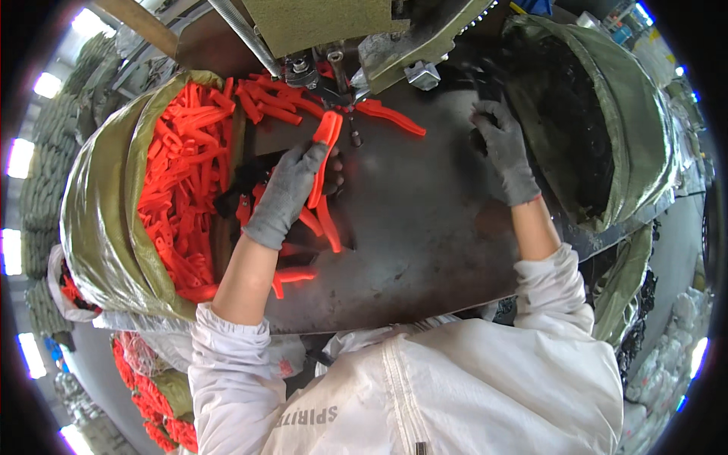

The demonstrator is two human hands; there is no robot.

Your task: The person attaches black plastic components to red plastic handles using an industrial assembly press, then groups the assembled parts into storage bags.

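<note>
My left hand (284,193), in a grey glove with dark fingertips, is closed around a red plastic handle-like piece (327,136). The piece tilts upward just left of the metal tip (356,136) under the machine. My right hand (502,142), gloved alike, hovers over the right side of the dark metal table beside a sack of black parts. Its fingers are curled, with something dark at them that I cannot make out. Another red piece (390,115) lies behind the tip, and more red pieces (327,224) rest under and near my left hand.
On the left, an olive woven sack (106,205) bulges with red pieces (186,167). A similar sack (641,114) with black contents stands at the right. The machine head (326,26) overhangs the far edge of the dark table (425,227). Stacked bags line both sides.
</note>
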